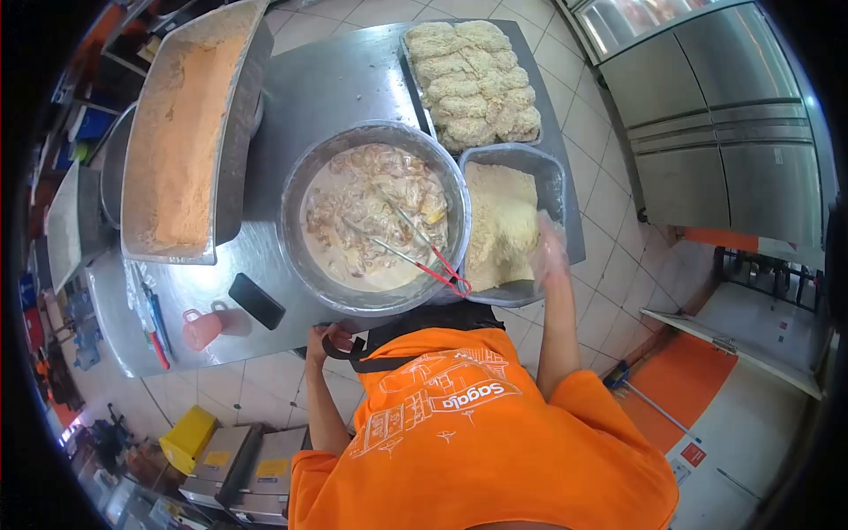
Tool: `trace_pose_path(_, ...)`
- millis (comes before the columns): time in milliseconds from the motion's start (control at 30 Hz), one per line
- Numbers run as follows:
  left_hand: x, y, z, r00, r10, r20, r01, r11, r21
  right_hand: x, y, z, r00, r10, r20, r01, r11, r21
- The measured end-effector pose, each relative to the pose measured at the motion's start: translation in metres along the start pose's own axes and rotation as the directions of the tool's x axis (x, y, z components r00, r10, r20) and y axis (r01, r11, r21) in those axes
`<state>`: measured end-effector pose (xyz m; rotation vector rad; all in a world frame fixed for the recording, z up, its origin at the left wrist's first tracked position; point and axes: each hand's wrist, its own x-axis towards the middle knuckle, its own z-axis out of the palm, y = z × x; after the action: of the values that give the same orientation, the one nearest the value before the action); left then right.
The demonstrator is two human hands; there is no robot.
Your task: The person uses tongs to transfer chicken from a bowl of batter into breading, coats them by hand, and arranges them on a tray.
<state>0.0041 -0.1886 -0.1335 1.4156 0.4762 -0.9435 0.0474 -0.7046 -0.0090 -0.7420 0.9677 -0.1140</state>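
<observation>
Coating step, seemingly: you're holding your right hand (pixel 551 246) at the tub (pixel 549 178), can't tell if fingers are apart, next probably calling for working breading (pixel 495 205) left of them.

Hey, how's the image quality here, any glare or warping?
Head view: wide-angle distortion bows the fridge, and corners go black; head view: glare whitens the table left of the bowl; head view: the phone looks crisper than the far-left clutter.
</observation>
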Motion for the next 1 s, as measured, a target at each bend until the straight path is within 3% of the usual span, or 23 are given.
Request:
trace_pose_path(33, 0.001, 0.001, 0.0, 1.0, -0.002, -0.014, 0.002, 0.999, 0.049, 0.009, -0.012, 0.0, 0.992, -0.128, 0.006, 0.119, 0.909, -0.4)
trace_pose_path(67, 0.0, 0.002, 0.001, 1.0, -0.001, -0.013, 0.002, 0.999, 0.054, 0.019, -0.021, 0.003, 0.969, -0.24, 0.062, 0.208, 0.652, -0.729)
trace_pose_path(100, -0.001, 0.004, 0.001, 1.0, -0.008, -0.01, 0.009, 0.999, 0.035, 0.029, -0.025, 0.014, 0.969, -0.24, 0.06, 0.208, 0.655, -0.726)
trace_pose_path(133, -0.003, 0.006, 0.003, 1.0, -0.016, -0.008, 0.016, 1.0, 0.015, 0.038, -0.026, 0.029, 0.932, -0.358, 0.057, 0.185, 0.333, -0.925)
trace_pose_path(167, -0.005, 0.008, 0.005, 1.0, -0.015, -0.008, 0.016, 1.0, 0.019, 0.046, -0.025, 0.041, 0.881, -0.462, 0.1, 0.097, -0.03, -0.995)
trace_pose_path(200, -0.009, 0.015, 0.008, 0.998, -0.052, -0.021, 0.053, 0.998, 0.044, 0.083, 0.007, 0.02, 0.853, -0.435, 0.287, 0.116, -0.379, -0.918)
trace_pose_path(233, -0.009, 0.02, 0.01, 0.996, -0.085, -0.034, 0.087, 0.994, 0.068, 0.12, 0.04, 0.0, 0.791, -0.39, 0.471, 0.051, -0.726, -0.686)
trace_pose_path(267, -0.005, 0.017, 0.009, 0.997, -0.077, -0.032, 0.079, 0.995, 0.067, 0.156, 0.072, -0.021, 0.701, -0.332, 0.631, -0.068, -0.912, -0.404)
trace_pose_path(300, -0.003, 0.011, 0.006, 0.998, -0.065, -0.021, 0.066, 0.995, 0.071, 0.155, 0.068, -0.016, 0.697, -0.336, 0.634, -0.071, -0.912, -0.405)
trace_pose_path(367, 0.0, 0.0, 0.0, 0.999, -0.049, -0.011, 0.05, 0.996, 0.075, 0.15, 0.062, -0.009, 0.684, -0.474, 0.555, 0.275, -0.537, -0.797)
trace_pose_path(467, 0.004, 0.001, 0.002, 0.997, -0.037, -0.065, 0.043, 0.994, 0.098, 0.127, 0.036, -0.002, 0.732, -0.407, 0.546, 0.363, -0.445, -0.818)
trace_pose_path(500, 0.002, 0.003, 0.003, 0.999, -0.031, -0.045, 0.035, 0.995, 0.097, 0.13, 0.044, -0.002, 0.731, -0.399, 0.553, 0.37, -0.449, -0.813)
trace_pose_path(567, 0.0, 0.002, 0.0, 0.999, -0.021, -0.03, 0.023, 0.995, 0.099, 0.148, 0.067, -0.009, 0.649, -0.384, 0.657, 0.284, -0.679, -0.677)
trace_pose_path(600, 0.004, 0.0, -0.002, 0.999, -0.037, -0.027, 0.039, 0.997, 0.061, 0.147, 0.059, -0.005, 0.644, -0.387, 0.66, 0.286, -0.678, -0.677)
trace_pose_path(667, 0.004, -0.007, -0.005, 0.998, -0.06, -0.013, 0.06, 0.998, 0.024, 0.134, 0.037, -0.005, 0.755, -0.218, 0.619, 0.444, -0.526, -0.726)
trace_pose_path(700, 0.006, -0.006, -0.005, 0.999, -0.037, -0.004, 0.037, 0.999, 0.005, 0.129, 0.04, 0.003, 0.749, -0.218, 0.626, 0.446, -0.533, -0.719)
trace_pose_path(767, -0.003, -0.006, 0.0, 1.0, -0.026, -0.003, 0.026, 0.999, -0.026, 0.11, 0.065, 0.011, 0.712, -0.506, 0.488, 0.209, -0.51, -0.834)
trace_pose_path(800, -0.007, 0.003, 0.004, 1.0, -0.016, -0.01, 0.016, 1.0, 0.011, 0.112, 0.061, 0.006, 0.713, -0.503, 0.488, 0.21, -0.511, -0.834)
trace_pose_path(867, -0.006, 0.007, 0.003, 1.0, 0.001, -0.014, 0.0, 0.999, 0.051, 0.123, 0.046, -0.009, 0.854, -0.265, 0.448, 0.263, -0.524, -0.81)
trace_pose_path(900, -0.006, 0.002, 0.002, 1.0, -0.009, -0.018, 0.009, 1.0, 0.03, 0.115, 0.043, -0.007, 0.856, -0.264, 0.446, 0.26, -0.526, -0.81)
trace_pose_path(967, 0.003, -0.004, 0.001, 0.999, -0.006, -0.034, 0.006, 1.0, -0.008, 0.097, 0.028, 0.019, 0.824, -0.384, 0.417, -0.082, -0.808, -0.584)
trace_pose_path(1000, 0.003, -0.008, 0.0, 1.0, -0.001, -0.021, 0.001, 1.0, -0.01, 0.104, 0.035, 0.015, 0.826, -0.375, 0.421, -0.074, -0.812, -0.579)
